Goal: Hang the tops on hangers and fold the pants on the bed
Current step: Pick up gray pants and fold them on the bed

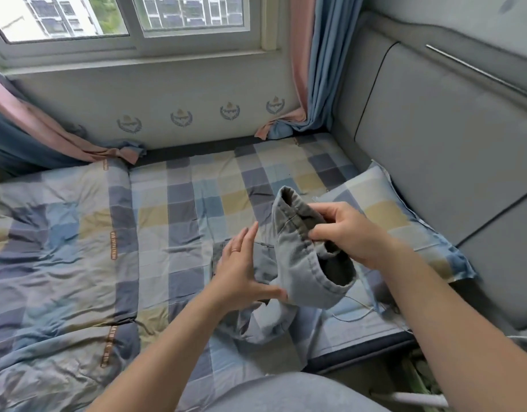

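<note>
Folding pants: the right hand (345,233) pinches the raised end of the faded grey-blue denim pants (304,263), just left of the checked pillow (384,209). The left hand (241,272), fingers straight, touches them. Next they likely need laying flat, legs aligned.

At twelve o'clock we see a white-framed sliding window (122,19), with daylight coming through it and apartment blocks outside. Below it runs a pale wall (197,90) printed with a row of small blue crests. One pink-and-blue curtain (33,123) hangs at ten o'clock and a second curtain (324,69) at one o'clock, their ends lying on the bed (203,179), which wears a blue, grey and yellow checked sheet. At three o'clock stands a grey padded headboard (434,138), with a matching checked pillow (390,209) against it.
</note>
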